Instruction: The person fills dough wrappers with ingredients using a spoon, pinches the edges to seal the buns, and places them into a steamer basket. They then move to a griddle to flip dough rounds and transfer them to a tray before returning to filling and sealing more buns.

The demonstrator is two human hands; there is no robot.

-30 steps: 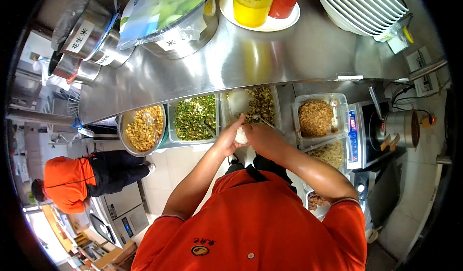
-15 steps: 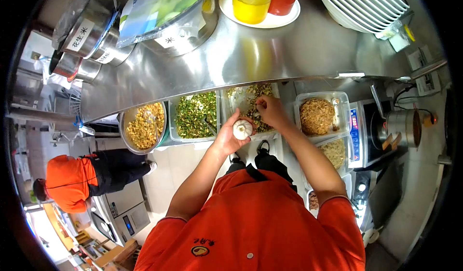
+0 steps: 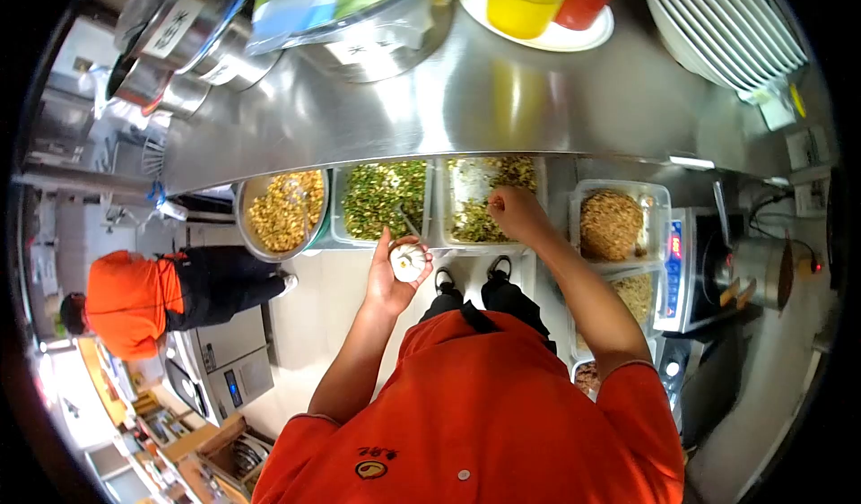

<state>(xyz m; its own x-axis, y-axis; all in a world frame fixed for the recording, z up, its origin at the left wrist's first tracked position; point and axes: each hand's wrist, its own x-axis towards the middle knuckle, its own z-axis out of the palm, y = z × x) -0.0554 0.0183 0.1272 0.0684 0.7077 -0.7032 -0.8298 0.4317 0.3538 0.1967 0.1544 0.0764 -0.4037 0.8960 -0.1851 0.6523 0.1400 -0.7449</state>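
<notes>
A round white pleated bun (image 3: 408,263) rests in my left hand (image 3: 389,280), palm up and fingers curled round its edge, just in front of the tub of chopped greens (image 3: 381,201). My right hand (image 3: 513,212) is over the right part of the tub of chopped filling (image 3: 471,181), knuckles up. Its fingers are drawn together, and whatever lies between them is too small to make out. A spoon handle (image 3: 409,221) sticks out of the greens.
A bowl of yellow diced food (image 3: 285,212) stands left. Right are a tub of brown filling (image 3: 612,224), a scale (image 3: 674,271) and a pot (image 3: 760,271). The steel shelf (image 3: 359,127) overhangs the tubs. A co-worker in orange (image 3: 134,302) stands far left.
My left hand has moved left and slightly down with the bun, away from my right hand. The camera view has shifted, so the shelf items and tubs appear further right.
</notes>
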